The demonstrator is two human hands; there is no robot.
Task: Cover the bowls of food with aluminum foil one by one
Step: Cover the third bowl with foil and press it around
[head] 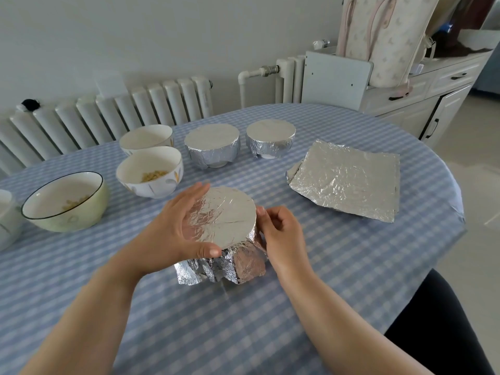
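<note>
Single head cam, looks fwd and down, close over table.

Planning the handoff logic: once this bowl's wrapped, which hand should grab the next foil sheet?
Probably the right hand: the foil sheets lie on its side of the table, while the left hand grips the far side of the foil-covered bowl.

This is a home dining area. An oval table under a blue-and-white checked tablecloth stands beside a white ribbed wall radiator. A white panelled sideboard with dark handles stands behind it.
</note>
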